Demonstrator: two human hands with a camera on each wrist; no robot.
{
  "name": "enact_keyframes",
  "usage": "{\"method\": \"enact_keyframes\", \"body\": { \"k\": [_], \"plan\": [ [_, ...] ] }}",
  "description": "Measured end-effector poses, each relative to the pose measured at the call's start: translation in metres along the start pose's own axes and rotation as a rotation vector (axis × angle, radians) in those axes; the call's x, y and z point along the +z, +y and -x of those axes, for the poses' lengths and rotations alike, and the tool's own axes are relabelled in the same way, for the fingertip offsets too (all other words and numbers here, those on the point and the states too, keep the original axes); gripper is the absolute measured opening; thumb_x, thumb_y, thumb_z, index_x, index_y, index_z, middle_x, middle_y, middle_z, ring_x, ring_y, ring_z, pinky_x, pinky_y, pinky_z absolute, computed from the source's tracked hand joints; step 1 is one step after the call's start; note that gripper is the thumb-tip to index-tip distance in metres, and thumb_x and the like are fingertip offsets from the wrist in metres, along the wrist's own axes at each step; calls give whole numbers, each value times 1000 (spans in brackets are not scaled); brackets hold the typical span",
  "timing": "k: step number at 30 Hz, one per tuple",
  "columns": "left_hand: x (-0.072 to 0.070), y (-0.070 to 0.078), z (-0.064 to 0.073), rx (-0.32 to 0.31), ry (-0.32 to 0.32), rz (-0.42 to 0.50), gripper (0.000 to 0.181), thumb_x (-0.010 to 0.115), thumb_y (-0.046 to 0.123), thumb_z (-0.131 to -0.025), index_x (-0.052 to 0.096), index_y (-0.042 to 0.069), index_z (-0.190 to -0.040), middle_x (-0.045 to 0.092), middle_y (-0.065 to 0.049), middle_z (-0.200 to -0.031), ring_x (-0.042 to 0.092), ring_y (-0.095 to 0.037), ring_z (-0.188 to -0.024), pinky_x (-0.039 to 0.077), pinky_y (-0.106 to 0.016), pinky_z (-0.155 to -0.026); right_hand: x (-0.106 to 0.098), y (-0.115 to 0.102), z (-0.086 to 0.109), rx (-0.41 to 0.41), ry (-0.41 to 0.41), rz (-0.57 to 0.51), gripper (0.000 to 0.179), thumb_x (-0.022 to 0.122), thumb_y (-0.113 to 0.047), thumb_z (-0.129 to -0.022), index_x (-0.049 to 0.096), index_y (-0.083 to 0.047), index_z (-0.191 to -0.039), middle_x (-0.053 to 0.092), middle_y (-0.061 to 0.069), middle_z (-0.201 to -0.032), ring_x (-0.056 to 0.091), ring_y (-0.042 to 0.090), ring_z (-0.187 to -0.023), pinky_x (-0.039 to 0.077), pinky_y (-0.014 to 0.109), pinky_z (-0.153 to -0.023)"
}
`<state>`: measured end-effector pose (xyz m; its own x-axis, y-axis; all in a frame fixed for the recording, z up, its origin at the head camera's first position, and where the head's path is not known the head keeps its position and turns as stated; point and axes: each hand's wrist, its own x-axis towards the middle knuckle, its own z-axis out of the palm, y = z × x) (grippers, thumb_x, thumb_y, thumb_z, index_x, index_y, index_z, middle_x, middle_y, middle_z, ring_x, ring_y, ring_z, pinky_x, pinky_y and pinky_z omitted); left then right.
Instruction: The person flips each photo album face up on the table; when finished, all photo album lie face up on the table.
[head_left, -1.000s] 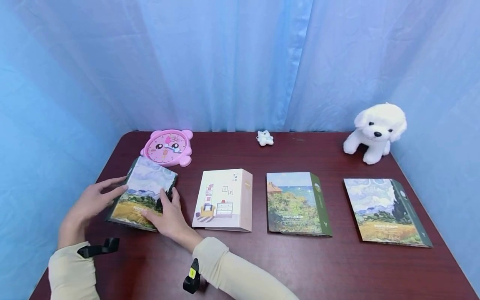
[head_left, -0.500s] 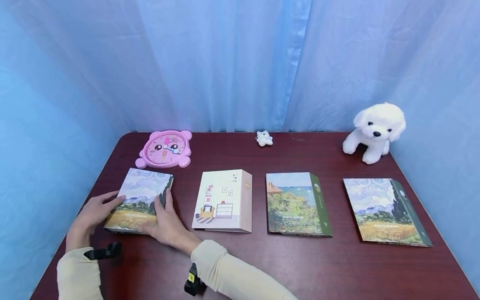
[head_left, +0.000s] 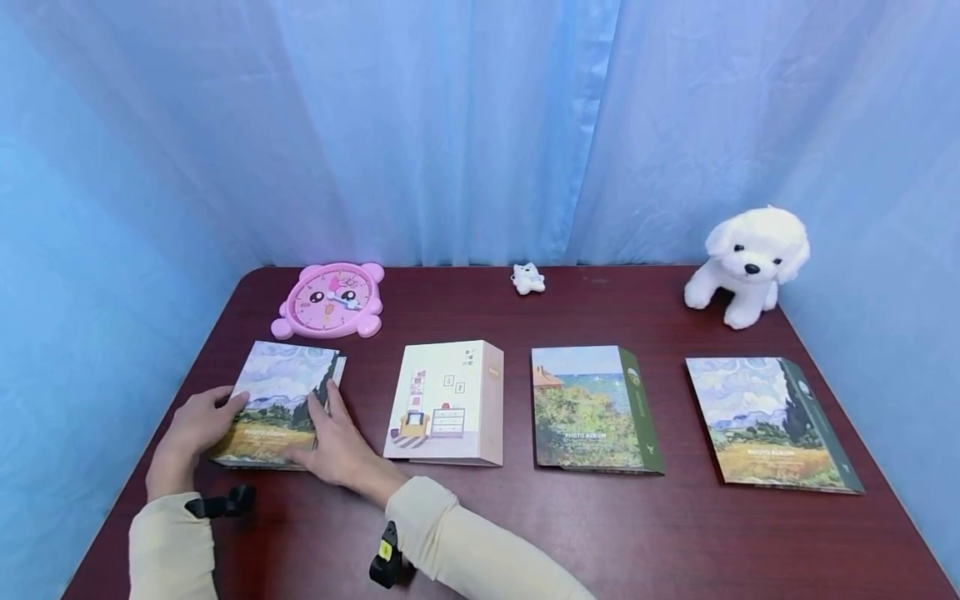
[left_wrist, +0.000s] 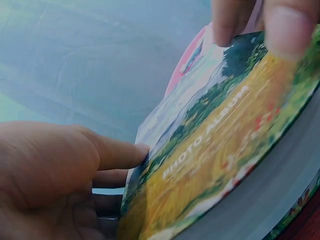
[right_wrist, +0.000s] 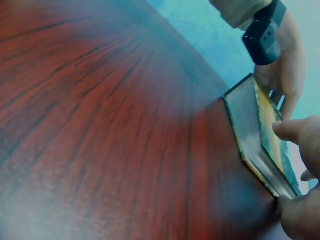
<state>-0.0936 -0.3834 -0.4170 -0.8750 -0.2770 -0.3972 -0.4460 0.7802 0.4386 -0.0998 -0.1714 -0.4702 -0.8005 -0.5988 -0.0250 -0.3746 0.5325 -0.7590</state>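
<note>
At the left of the table lies a thick photo album with a painted wheat field and cloudy sky on its cover. My left hand holds its left edge; in the left wrist view the thumb lies on the cover and the other fingers are at the side. My right hand grips the opposite side, thumb over the lower cover and fingers along the right edge. Seen from the right wrist, the album's page block shows between its covers.
Three more albums stand in a row rightward: a cream one, a green seaside one and another wheat-field one. Behind are a pink clock, a small white figurine and a white plush dog. Blue curtains border the table.
Both hands have drawn the wheat-field album toward me and slightly left, turning it straighter. It has come away from the pink clock, whose lower left foot now shows.
</note>
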Motion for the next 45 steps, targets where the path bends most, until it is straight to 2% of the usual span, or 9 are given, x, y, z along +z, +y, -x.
{"method": "enact_keyframes", "body": {
  "k": [5,8,13,15,18,23,32,38,45],
  "plan": [
    [1,5,2,-30,25,-27,82,28,53,-100,18,-15,-144,23,-43,-142,24,-59,-129,29,-67,-102,-12,3,0,30,20,-92,78,63,-42,-90,27,-12,-152,15,15,-159,25,20,-144,33,24,-110],
    [1,12,4,-25,119,-19,82,30,53,-99,17,-14,-145,25,-42,-142,24,-59,-129,28,-67,-102,-23,5,-3,41,69,-131,75,63,-39,-90,30,-11,-151,20,14,-158,31,21,-142,33,28,-111],
    [2,30,9,39,317,47,72,37,42,-100,21,-10,-147,30,-40,-141,27,-56,-130,27,-67,-102,-52,9,-2,53,171,-181,66,63,-34,-90,38,-11,-147,29,13,-154,38,25,-137,34,33,-111],
    [3,39,11,82,366,79,69,39,39,-100,23,-9,-147,32,-38,-141,29,-54,-130,27,-66,-102,-64,11,0,51,206,-209,63,63,-31,-91,40,-11,-146,31,13,-153,44,26,-133,37,34,-109],
    [6,53,13,129,401,117,65,40,37,-100,27,-6,-147,35,-35,-142,32,-52,-130,28,-65,-103,-84,16,3,52,252,-259,60,62,-27,-91,41,-12,-145,31,12,-153,50,27,-127,41,35,-106],
    [18,74,14,185,368,148,63,41,38,-100,30,-3,-147,40,-32,-141,38,-48,-129,36,-61,-101,-112,29,12,63,333,-285,59,63,-24,-90,42,-13,-144,29,10,-154,41,28,-135,36,43,-110],
    [45,106,12,305,206,256,68,48,38,-99,22,1,-150,39,-29,-142,41,-44,-130,39,-55,-103,-150,64,36,143,443,-272,59,62,-23,-89,42,-16,-144,25,6,-156,32,28,-140,33,49,-110],
    [69,119,9,368,122,279,71,53,39,-97,23,5,-151,40,-27,-142,43,-44,-129,39,-55,-103,-155,86,56,238,473,-236,62,63,-24,-90,40,-15,-146,23,7,-157,28,28,-142,31,49,-112],
    [102,133,2,406,63,230,70,60,29,-94,28,-1,-148,47,-25,-136,51,-40,-121,43,-52,-100,-143,100,76,261,448,-190,71,66,-23,-87,33,-9,-148,16,19,-157,20,36,-144,28,55,-111]
  ]
}}
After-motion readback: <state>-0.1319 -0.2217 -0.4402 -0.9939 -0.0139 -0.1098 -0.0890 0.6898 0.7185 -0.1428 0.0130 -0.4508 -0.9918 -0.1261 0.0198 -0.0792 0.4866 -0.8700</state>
